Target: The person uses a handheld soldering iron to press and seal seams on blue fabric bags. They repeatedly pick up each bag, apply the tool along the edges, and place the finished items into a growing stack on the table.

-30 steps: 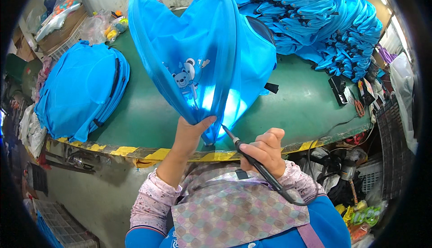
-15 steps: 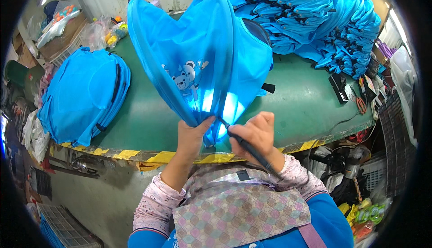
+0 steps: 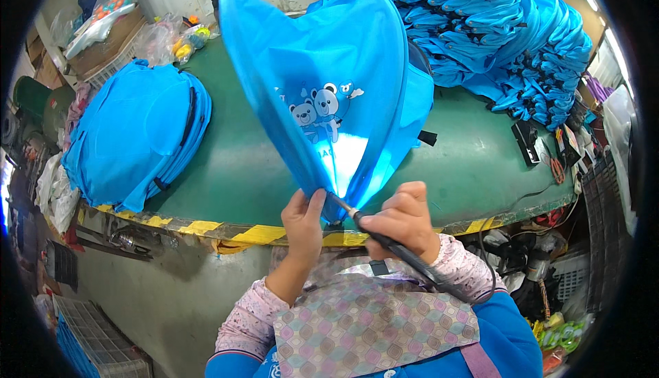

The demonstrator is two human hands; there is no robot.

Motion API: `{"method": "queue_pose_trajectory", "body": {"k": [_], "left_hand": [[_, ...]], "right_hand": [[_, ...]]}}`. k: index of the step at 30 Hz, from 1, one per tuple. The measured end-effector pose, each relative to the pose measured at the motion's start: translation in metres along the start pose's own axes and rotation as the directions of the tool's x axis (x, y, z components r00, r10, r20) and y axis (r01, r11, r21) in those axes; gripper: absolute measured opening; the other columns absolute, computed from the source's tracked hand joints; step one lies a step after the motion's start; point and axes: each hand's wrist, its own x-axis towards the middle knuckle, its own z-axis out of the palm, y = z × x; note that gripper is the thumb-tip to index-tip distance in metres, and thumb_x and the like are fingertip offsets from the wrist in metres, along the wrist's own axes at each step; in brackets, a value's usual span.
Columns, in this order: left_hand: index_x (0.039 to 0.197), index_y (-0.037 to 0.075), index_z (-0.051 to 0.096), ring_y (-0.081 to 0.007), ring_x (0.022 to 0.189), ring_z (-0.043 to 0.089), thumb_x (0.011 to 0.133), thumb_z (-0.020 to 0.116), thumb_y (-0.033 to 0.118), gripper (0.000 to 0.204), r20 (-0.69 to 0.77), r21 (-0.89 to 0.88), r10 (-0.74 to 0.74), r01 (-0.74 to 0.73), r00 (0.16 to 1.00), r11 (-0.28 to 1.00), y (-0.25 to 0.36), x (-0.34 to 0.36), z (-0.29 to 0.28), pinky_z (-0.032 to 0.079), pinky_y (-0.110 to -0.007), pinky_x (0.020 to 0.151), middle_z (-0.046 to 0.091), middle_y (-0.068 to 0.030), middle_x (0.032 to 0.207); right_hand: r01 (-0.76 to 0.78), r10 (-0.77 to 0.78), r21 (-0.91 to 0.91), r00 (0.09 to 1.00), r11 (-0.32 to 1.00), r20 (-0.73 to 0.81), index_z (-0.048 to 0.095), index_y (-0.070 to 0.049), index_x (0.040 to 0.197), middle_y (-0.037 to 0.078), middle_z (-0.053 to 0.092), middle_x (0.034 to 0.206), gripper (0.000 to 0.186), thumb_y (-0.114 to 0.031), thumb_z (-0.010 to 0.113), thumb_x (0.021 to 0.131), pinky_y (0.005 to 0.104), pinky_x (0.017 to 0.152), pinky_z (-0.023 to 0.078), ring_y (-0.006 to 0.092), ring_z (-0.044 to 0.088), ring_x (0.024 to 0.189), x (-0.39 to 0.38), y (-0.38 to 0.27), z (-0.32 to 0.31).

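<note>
A blue fabric canopy (image 3: pixel 316 48) with printed cartoon bears stands spread on the green table (image 3: pixel 473 141), its narrow lower corner toward me. My left hand (image 3: pixel 303 225) pinches the canopy's edge just above that corner. In my right hand (image 3: pixel 405 221) is a soldering iron (image 3: pixel 419 262) with a black handle and a metal shaft, slanting up and left. Its tip reaches the canopy edge beside my left fingertips; exact contact there is hard to see. Bright light shines on the fabric inside the corner. A black strap (image 3: pixel 428 138) sticks out at the canopy's right side.
Stacked blue canopies (image 3: pixel 137 127) lie at the left, and a tall pile of folded ones (image 3: pixel 473 28) fills the back right. Orange-handled scissors (image 3: pixel 557 170) and a black box (image 3: pixel 526 142) lie at the right edge. Yellow-black tape (image 3: pixel 257 234) lines the table's front.
The whole scene has shifted slightly in view. More of the bear print shows as the canopy has turned. The iron, still in my right hand, stays near the left fingertips.
</note>
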Motion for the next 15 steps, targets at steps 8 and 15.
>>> {"method": "queue_pose_trajectory", "body": {"k": [8,15], "left_hand": [[0.097,0.006,0.057,-0.0032,0.078,0.055,0.094,0.069,0.007,0.012,-0.014,-0.130,0.018,-0.020,1.000,0.991,0.000,0.010,0.025,0.043,-0.020,0.066,0.063,0.0011,0.089],[0.096,0.006,0.056,-0.0052,0.081,0.056,0.095,0.068,0.006,0.012,0.003,-0.144,0.048,-0.047,0.999,0.989,0.004,0.009,0.028,0.044,-0.021,0.068,0.061,-0.0001,0.089]], "right_hand": [[0.115,-0.114,-0.112,0.993,0.987,0.015,0.065,-0.007,0.110,-0.005,0.054,0.070,0.035,-0.017,0.072,0.077,0.0340,0.069,0.034,0.0143,0.049,0.065,-0.009,0.005,0.025],[0.160,-0.151,-0.186,0.987,0.969,0.064,0.064,-0.008,0.109,-0.005,0.053,0.069,0.037,-0.018,0.074,0.075,0.0343,0.067,0.035,0.0145,0.048,0.062,-0.005,0.008,0.024]]}}
